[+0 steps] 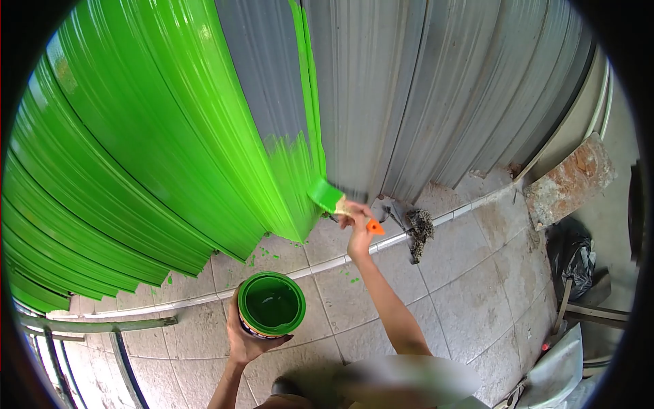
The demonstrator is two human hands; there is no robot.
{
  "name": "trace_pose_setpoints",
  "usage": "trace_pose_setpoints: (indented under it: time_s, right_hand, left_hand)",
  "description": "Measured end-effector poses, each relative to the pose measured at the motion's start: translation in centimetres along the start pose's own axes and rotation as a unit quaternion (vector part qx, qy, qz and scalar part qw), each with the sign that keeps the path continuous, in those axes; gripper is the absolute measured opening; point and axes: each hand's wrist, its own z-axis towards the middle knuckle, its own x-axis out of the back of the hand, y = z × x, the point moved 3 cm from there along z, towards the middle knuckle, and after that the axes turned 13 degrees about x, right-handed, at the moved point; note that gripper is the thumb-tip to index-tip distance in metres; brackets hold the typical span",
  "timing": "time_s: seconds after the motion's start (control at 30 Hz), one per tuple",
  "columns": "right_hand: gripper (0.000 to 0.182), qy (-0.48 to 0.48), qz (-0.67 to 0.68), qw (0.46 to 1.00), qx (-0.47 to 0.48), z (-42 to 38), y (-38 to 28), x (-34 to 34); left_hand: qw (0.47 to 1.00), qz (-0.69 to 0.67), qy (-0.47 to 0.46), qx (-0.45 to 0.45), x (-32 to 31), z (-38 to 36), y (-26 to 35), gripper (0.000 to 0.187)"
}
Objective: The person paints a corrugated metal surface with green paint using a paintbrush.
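My right hand [355, 219] is closed around the handle of a paintbrush [327, 195], whose orange tip sticks out past my fingers. Green paint coats the bristles, which meet the lower part of a folding metal shutter [361, 88] at the edge of a painted strip. In my left hand [245, 341] is a paint can [272, 305], held from below and the side, with green paint inside and on its rim. The shutter's left panels [150, 123] are glossy green; those on the right are grey. One panel between is green only at its bottom and along one edge.
Green drips spot the tiled floor [381, 300] below the shutter. A dark, frayed clump [419, 232] lies by the floor ridge. At right are a stained board [572, 178], a black plastic bag [572, 255] and a grey chair-like piece [552, 371]. Metal rails [102, 326] stand at lower left.
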Motion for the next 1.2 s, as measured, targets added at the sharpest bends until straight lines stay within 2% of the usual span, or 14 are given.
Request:
trace_pose_setpoints:
  time_s: [0.17, 0.23, 0.43, 0.57, 0.7, 0.8, 0.9, 1.0, 1.1, 1.2]
  right_hand:
    - [0.017, 0.005, -0.060, 0.994, -0.087, -2.8, 4.6, 4.7]
    - [0.015, 0.014, -0.073, 0.991, -0.107, -2.6, 3.8, 4.1]
    - [0.017, -0.022, -0.023, 0.999, 0.010, 2.6, -4.1, -4.0]
    - [0.027, 0.021, 0.070, 0.994, 0.085, 4.1, -9.3, -5.0]
    - [0.027, -0.005, 0.069, 0.998, 0.011, 1.5, -3.5, -2.6]
    - [0.023, 0.013, 0.015, 0.999, -0.038, -2.2, 0.6, 0.9]
    - [0.018, 0.039, -0.069, 0.989, -0.125, -3.7, 3.0, 4.0]
    - [0.014, -0.002, -0.035, 0.996, -0.087, -2.0, 2.1, 2.1]
    - [0.012, -0.002, -0.013, 0.999, -0.043, 2.2, -3.8, -3.5]
    - [0.012, -0.016, 0.032, 0.997, 0.063, 4.3, -8.1, -5.4]
  left_hand:
    - [1.000, -0.009, -0.002, -0.008, 0.0, 0.0, 0.0, 0.119]
    - [1.000, -0.011, -0.001, -0.012, 0.0, -0.1, 0.1, 0.119]
    - [1.000, -0.007, 0.002, -0.016, 0.1, -0.2, 0.2, 0.119]
    - [1.000, 0.001, -0.002, 0.001, 0.4, -0.2, 0.0, 0.118]
    - [1.000, 0.002, 0.008, -0.009, 0.2, 0.0, 0.2, 0.118]
    - [1.000, -0.009, 0.002, -0.004, 0.2, -0.1, 0.5, 0.118]
    - [1.000, -0.020, 0.000, 0.001, 0.3, -0.2, 0.2, 0.118]
    - [1.000, -0.023, -0.002, -0.001, 0.3, -0.1, 0.0, 0.117]
    - [1.000, -0.019, -0.003, 0.014, 0.2, -0.4, 0.2, 0.117]
    - [1.000, -0.015, 0.006, 0.014, 0.1, -0.4, 0.3, 0.117]
